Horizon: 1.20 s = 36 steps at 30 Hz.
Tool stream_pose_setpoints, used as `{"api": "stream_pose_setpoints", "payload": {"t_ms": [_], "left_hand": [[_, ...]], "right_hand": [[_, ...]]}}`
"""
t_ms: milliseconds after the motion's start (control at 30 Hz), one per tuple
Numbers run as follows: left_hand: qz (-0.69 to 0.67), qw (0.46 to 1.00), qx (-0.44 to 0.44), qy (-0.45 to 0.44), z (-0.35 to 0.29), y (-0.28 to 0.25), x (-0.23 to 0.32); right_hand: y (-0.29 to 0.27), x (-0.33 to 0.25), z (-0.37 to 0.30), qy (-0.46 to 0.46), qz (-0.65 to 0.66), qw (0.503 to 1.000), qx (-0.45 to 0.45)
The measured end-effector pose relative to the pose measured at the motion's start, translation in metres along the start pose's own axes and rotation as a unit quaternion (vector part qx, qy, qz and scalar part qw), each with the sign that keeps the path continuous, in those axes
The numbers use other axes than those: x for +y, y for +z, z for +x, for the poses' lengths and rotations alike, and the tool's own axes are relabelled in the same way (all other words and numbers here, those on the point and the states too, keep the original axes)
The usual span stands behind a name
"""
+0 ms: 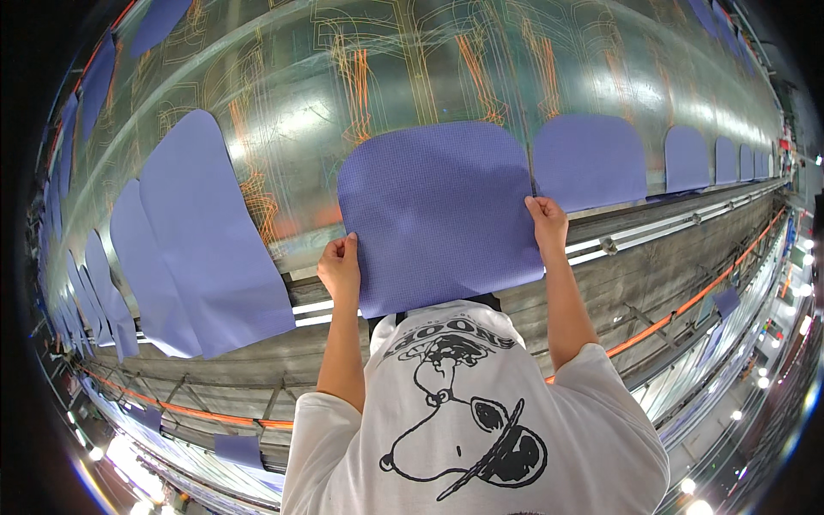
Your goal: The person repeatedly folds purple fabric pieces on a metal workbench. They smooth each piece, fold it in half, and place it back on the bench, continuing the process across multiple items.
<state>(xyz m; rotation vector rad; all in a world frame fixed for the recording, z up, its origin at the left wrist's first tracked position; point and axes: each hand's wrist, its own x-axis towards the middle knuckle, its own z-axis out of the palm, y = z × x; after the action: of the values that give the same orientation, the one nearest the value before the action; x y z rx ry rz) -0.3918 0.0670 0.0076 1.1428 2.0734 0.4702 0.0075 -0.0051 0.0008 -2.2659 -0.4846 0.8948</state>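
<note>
Between my two hands is a purple fabric panel (438, 215) with rounded far corners, a straight near edge and a fine dotted texture. My left hand (340, 268) pinches its left edge, thumb and fingers pressed together. On the opposite side my right hand (548, 221) pinches the right edge, a little higher up. The panel's near edge hangs close to my chest, while its far part reaches over the long glossy table (292, 129). What lies beneath the panel is hidden.
Orange and yellow outlines mark the table. To the right lies a similar purple panel (590, 161), with smaller-looking ones beyond. Larger purple pieces (202, 240) overlap at the left and hang past the edge. A metal rail (618, 242) runs along the table's near side.
</note>
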Motion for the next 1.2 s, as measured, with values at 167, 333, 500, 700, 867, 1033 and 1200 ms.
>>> {"api": "stream_pose_setpoints", "payload": {"t_ms": [167, 333, 500, 700, 867, 1033, 1200], "left_hand": [[0.008, 1.000, 0.008, 0.026, -0.003, 0.001, 0.003], [-0.003, 1.000, 0.005, 0.011, -0.005, 0.001, 0.007], [-0.017, 0.999, 0.002, 0.030, 0.000, 0.005, -0.006], [-0.016, 0.999, 0.001, 0.034, -0.003, 0.002, 0.000], [0.005, 0.998, 0.004, 0.058, -0.002, 0.003, 0.000], [0.021, 0.999, 0.003, 0.037, -0.003, 0.003, 0.001], [0.005, 0.998, 0.024, 0.051, -0.004, 0.004, -0.006]], "right_hand": [[-0.002, 0.002, 0.005, -0.008, -0.018, 1.000, 0.009], [-0.005, -0.012, 0.001, 0.011, -0.035, 0.999, -0.010], [-0.007, -0.010, 0.005, -0.007, -0.065, 0.998, -0.013], [-0.008, -0.017, 0.000, 0.010, -0.078, 0.997, -0.017], [-0.009, -0.017, 0.001, -0.003, -0.089, 0.996, -0.006], [-0.011, -0.024, 0.000, 0.009, -0.100, 0.995, -0.013], [-0.007, -0.019, 0.002, -0.034, -0.112, 0.993, -0.010]]}}
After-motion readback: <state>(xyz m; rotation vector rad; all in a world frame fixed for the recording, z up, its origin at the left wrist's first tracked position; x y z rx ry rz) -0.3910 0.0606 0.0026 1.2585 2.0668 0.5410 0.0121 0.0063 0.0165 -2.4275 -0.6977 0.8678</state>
